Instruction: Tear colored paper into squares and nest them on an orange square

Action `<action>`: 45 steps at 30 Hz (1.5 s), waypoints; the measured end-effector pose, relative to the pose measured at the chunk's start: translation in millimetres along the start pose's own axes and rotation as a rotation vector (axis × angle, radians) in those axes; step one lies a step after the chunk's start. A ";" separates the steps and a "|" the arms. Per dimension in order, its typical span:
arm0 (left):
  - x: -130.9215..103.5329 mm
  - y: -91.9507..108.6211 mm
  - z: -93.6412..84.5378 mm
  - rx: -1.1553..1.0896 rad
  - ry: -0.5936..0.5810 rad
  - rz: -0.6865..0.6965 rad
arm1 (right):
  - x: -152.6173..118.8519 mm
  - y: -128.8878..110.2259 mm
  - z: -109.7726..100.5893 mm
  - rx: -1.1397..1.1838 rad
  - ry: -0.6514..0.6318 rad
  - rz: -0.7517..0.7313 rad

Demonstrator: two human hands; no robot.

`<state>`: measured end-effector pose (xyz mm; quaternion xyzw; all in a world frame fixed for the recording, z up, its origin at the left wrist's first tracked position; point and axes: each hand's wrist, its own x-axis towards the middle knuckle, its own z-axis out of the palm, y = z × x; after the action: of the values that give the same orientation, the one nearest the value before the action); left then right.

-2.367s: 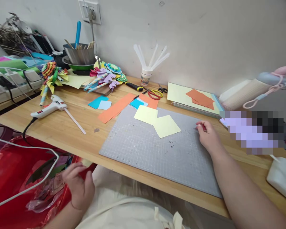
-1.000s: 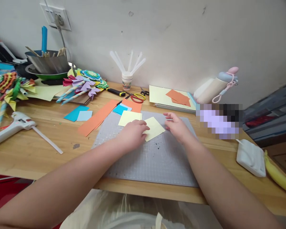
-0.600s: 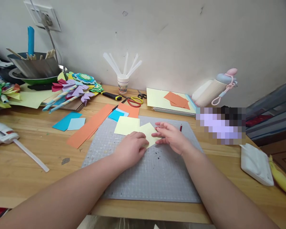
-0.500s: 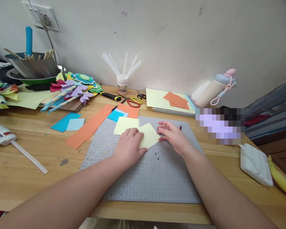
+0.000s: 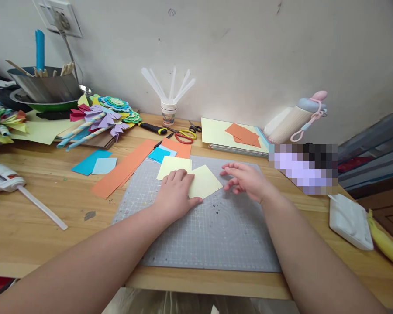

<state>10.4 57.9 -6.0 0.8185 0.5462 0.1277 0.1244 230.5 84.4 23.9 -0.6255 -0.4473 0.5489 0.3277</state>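
Note:
A pale yellow paper square (image 5: 205,182) lies turned on the grey cutting mat (image 5: 216,244). My left hand (image 5: 175,192) rests flat on its left part, fingers stretched out and thumb along the lower edge. Beneath and behind those fingers is a second pale yellow paper piece (image 5: 173,165). To the right of the square, my right hand (image 5: 245,179) hovers with loosely curved, parted fingers and holds nothing. Its fingertips are close to the square's right corner but apart from it. Blue paper squares (image 5: 159,155) lie just beyond, at the mat's far left corner.
Orange paper strips (image 5: 124,170) and blue pieces (image 5: 91,163) lie left of the mat. A glue gun (image 5: 6,181) sits far left. Scissors (image 5: 185,136), a utility knife (image 5: 153,128) and a paper cup (image 5: 168,111) with white sticks stand behind. A paper stack (image 5: 216,131) lies back right.
My right hand has moved a little to the right, away from the square's corner. My left hand stays on the paper. The view has shifted slightly.

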 end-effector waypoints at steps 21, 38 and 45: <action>1.0 -0.4 3.3 -0.104 0.118 -0.049 | -5.1 11.5 32.5 -0.003 -0.199 -0.137; -27.9 9.2 -27.8 0.082 -0.127 0.247 | -45.5 38.7 20.8 -0.956 -0.188 -0.889; -21.3 10.2 -29.7 -0.081 -0.214 0.106 | -32.9 36.3 27.8 -0.759 -0.273 -0.626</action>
<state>1.1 36.3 23.8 0.8495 0.4800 0.0679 0.2081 210.6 37.9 -0.9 -0.4592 -0.8198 0.3001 0.1646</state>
